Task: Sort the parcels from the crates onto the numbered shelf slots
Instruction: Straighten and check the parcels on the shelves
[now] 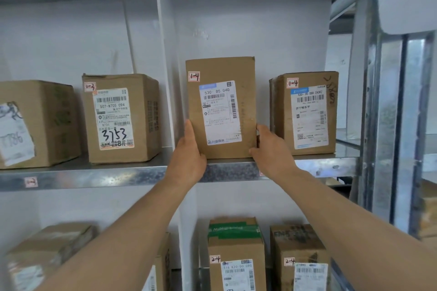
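On grey galvanised metal shelf (pixel 227 170), right of white upright divider (pixel 165 66), tall brown cardboard parcel (pixel 246 111) marked "1-4" was stood upright at front edge. Squat brown cardboard box (pixel 307 113), also tagged "1-4", was seen just beside it on right. Parcel was clasped at lower sides: left hand (pixel 189 158) pressed to left edge, right hand (pixel 272 149) to right edge.

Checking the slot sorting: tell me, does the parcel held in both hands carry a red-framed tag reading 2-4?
No, the held parcel carries a tag reading 1-4, like the box beside it on the same shelf.
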The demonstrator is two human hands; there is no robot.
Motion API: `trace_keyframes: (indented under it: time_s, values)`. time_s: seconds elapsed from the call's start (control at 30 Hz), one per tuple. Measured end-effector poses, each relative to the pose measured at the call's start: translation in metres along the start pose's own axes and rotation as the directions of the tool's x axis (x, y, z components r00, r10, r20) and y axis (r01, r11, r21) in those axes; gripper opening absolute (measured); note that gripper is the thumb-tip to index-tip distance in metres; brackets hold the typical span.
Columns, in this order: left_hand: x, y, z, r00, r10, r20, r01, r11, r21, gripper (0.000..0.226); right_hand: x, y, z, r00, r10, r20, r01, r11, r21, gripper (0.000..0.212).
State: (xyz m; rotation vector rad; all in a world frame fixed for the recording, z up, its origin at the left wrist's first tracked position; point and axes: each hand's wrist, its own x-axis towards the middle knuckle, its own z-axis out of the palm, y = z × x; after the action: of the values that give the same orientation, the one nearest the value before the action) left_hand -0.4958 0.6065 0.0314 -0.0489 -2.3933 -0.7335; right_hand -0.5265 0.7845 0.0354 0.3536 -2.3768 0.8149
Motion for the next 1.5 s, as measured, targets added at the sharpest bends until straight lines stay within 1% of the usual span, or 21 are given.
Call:
trace_keyframes:
  time_s: [0.3,0.5,0.57,0.6,0.67,0.73,0.77,0.83,0.9,0.97,1.07,1.13,1.2,1.3,1.37,1.5]
  values:
    - [-0.002,0.002,-0.002,0.999,0.019,0.038,-0.019,1.000,0.009,0.086,0.001,0.002,0.000,1.000,0.013,-0.009,-0.013,1.000,-0.024,0.040]
    - [-0.001,0.000,-0.003,0.999,0.034,0.033,-0.034,0.999,-0.013,0.088,-0.001,0.000,-0.003,1.000,0.001,-0.008,-0.001,0.999,-0.048,0.039]
    - [-0.002,-0.004,-0.003,0.999,0.028,0.018,-0.027,0.998,-0.050,0.088,-0.004,-0.003,-0.007,1.000,-0.016,-0.008,0.015,0.997,-0.077,0.036]
    - [-0.004,-0.003,-0.003,1.000,0.028,-0.011,-0.029,0.995,-0.095,0.087,-0.007,-0.003,-0.011,0.999,-0.032,-0.015,0.031,0.995,-0.097,0.034]
    - [-0.009,-0.002,-0.002,0.991,0.053,-0.122,-0.076,0.979,-0.191,0.082,-0.014,-0.001,-0.020,0.995,-0.087,-0.054,0.079,0.986,-0.144,0.035]
    - [-0.016,0.007,-0.001,0.962,0.136,-0.238,-0.190,0.957,-0.219,0.073,-0.022,0.007,-0.032,0.983,-0.137,-0.120,0.116,0.978,-0.172,0.035]
    - [-0.019,0.014,0.000,0.943,0.191,-0.272,-0.252,0.944,-0.213,0.068,-0.026,0.012,-0.038,0.974,-0.152,-0.168,0.123,0.977,-0.172,0.035]
    - [-0.024,0.034,0.006,0.926,0.260,-0.275,-0.322,0.923,-0.210,0.064,-0.030,0.025,-0.051,0.945,-0.163,-0.282,0.123,0.980,-0.157,0.032]
    - [-0.026,0.058,0.016,0.930,0.295,-0.221,-0.344,0.911,-0.228,0.064,-0.030,0.040,-0.066,0.931,-0.107,-0.349,0.073,0.991,-0.109,0.038]
    - [-0.026,0.080,0.028,0.937,0.312,-0.158,-0.342,0.912,-0.226,0.064,-0.028,0.055,-0.080,0.940,-0.031,-0.340,0.002,0.996,-0.086,0.051]
    - [-0.024,0.112,0.046,0.948,0.314,-0.061,-0.320,0.926,-0.201,0.070,-0.023,0.071,-0.092,0.951,0.059,-0.302,-0.080,0.995,-0.055,0.060]
    - [-0.023,0.130,0.058,0.960,0.281,0.002,-0.275,0.939,-0.205,0.075,-0.019,0.077,-0.093,0.961,0.145,-0.234,-0.152,0.988,-0.011,0.064]
    - [-0.019,0.143,0.068,0.975,0.222,0.023,-0.215,0.962,-0.168,0.076,-0.013,0.085,-0.089,0.964,0.202,-0.175,-0.203,0.979,0.010,0.069]
    - [-0.009,0.149,0.082,0.993,0.110,0.042,-0.105,0.989,-0.101,0.077,-0.003,0.095,-0.085,0.961,0.234,-0.149,-0.232,0.972,0.032,0.066]
    - [-0.005,0.149,0.089,0.997,0.063,0.046,-0.060,0.996,-0.067,0.077,0.001,0.101,-0.084,0.962,0.236,-0.134,-0.236,0.972,0.015,0.062]
    - [-0.003,0.149,0.097,0.999,0.047,0.025,-0.045,0.995,-0.089,0.072,0.004,0.109,-0.082,0.974,0.181,-0.138,-0.191,0.979,-0.065,0.051]
